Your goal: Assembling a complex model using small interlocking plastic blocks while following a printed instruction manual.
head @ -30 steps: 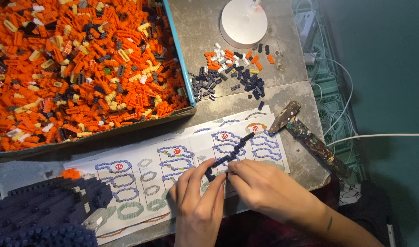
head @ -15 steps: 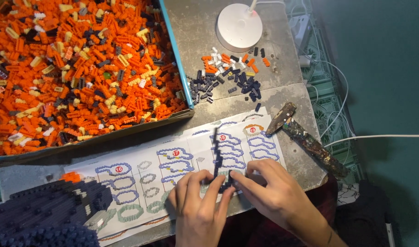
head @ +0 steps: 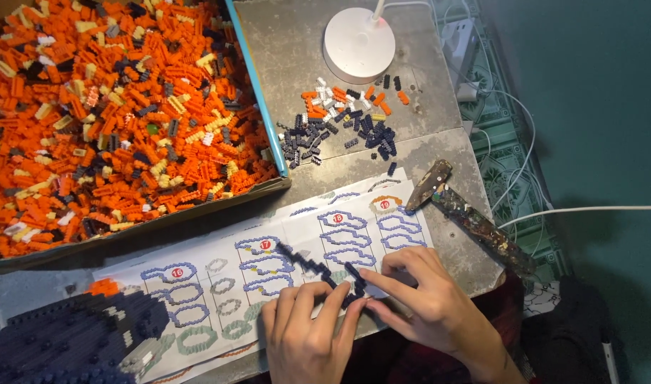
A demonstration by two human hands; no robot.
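Observation:
Both my hands work a thin chain of dark navy small bricks (head: 313,267) lying on the paper instruction sheet (head: 219,284). My left hand (head: 305,334) presses its fingertips on the near end of the chain. My right hand (head: 424,299) pinches the same end from the right, fingers meeting at the bricks. The chain runs up and left from the fingers across the sheet's printed outlines.
A big cardboard tray (head: 268,135) full of orange, cream and dark bricks fills the upper left. A loose pile of small bricks (head: 347,121) lies by a white round lamp base (head: 359,34). A dark navy brick model (head: 62,341) sits at lower left. A paint-stained tool (head: 468,217) lies right.
The brick chain was lifted and stood upright between my hands; now it lies flatter on the sheet, with both hands lowered and pressing its near end.

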